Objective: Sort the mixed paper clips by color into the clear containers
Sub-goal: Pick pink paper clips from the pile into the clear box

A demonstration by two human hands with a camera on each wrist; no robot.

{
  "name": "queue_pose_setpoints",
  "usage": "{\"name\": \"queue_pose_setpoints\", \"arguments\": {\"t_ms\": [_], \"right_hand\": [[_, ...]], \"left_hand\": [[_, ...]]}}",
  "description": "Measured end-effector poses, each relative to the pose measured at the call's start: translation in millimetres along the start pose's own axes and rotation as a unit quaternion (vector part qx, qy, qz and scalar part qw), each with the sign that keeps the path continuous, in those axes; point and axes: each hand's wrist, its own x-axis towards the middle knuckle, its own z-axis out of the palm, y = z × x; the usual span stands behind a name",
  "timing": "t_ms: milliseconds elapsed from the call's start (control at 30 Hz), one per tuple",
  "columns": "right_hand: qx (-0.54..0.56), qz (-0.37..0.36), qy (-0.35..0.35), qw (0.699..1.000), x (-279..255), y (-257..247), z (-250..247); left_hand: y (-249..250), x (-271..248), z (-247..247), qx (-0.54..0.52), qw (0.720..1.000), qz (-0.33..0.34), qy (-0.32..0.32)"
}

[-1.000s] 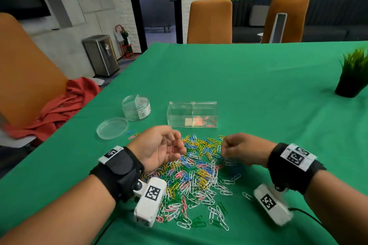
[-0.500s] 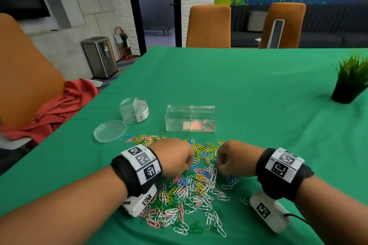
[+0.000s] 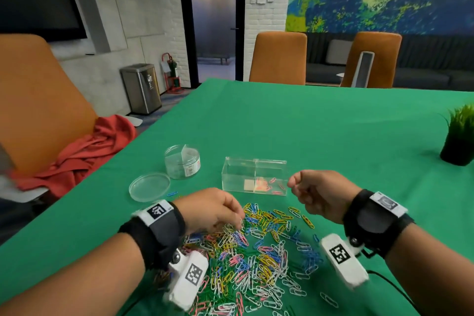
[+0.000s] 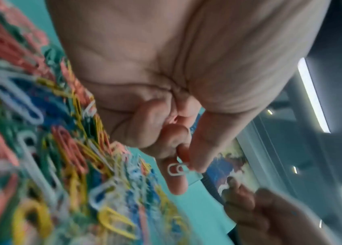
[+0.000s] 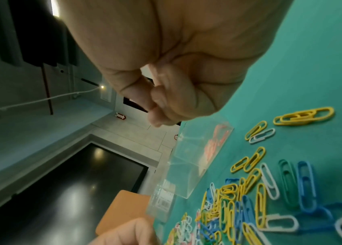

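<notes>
The heap of mixed paper clips (image 3: 256,251) lay spread on the green table (image 3: 333,136) right in front of the person, within easy reach of both hands. The left hand (image 3: 213,210) hung low over the heap's near-left edge, and the left wrist view showed why: thumb and forefinger were pinched on a single white clip (image 4: 177,169), the other fingers tucked away. The right hand (image 3: 318,195) was raised just beside the right end of the rectangular clear box (image 3: 230,174), fingers curled together as if carrying something small; I could not make out a clip in it. Pink clips (image 3: 264,185) already lay in that box, so my guess is it was reaching there to drop another. The round clear jar (image 3: 170,161) stood with its lid (image 3: 149,186) off beside it, ready for another color.
</notes>
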Motion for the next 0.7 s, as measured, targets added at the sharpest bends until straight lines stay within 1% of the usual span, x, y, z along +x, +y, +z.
{"name": "queue_pose_setpoints", "arguments": {"t_ms": [33,67,100,133,233,333,400,500,600,633,700], "right_hand": [[-0.015,0.006,-0.006,1.000,3,0,3],[-0.024,0.010,-0.011,1.000,4,0,6],[-0.029,0.011,-0.015,0.999,6,0,8],[-0.032,0.012,-0.018,0.999,7,0,10],[-0.080,0.003,-0.012,0.997,11,-1,14],[-0.164,-0.013,0.015,0.986,14,-4,16],[-0.176,-0.029,0.033,0.983,17,-9,17],[-0.166,-0.066,0.053,0.983,21,-25,22],[-0.240,-0.091,0.088,0.962,35,-41,26],[-0.270,-0.099,0.097,0.953,41,-46,27],[-0.334,-0.111,0.101,0.930,52,-54,29]], "left_hand": [[1,-1,2,0.129,0.992,0.012,0.010],[3,-2,4,0.236,0.971,0.021,0.015],[5,-3,6,0.302,0.953,0.024,0.023],[6,-5,8,0.334,0.941,0.025,0.035],[5,-6,11,0.359,0.930,0.046,0.066],[8,-7,16,0.375,0.924,0.066,0.043],[11,-6,20,0.392,0.916,0.082,0.027],[11,-2,23,0.412,0.905,0.101,0.028],[9,-2,21,0.398,0.912,0.090,0.030],[9,-1,18,0.381,0.920,0.084,0.033],[10,2,12,0.316,0.945,0.075,0.044]]}}
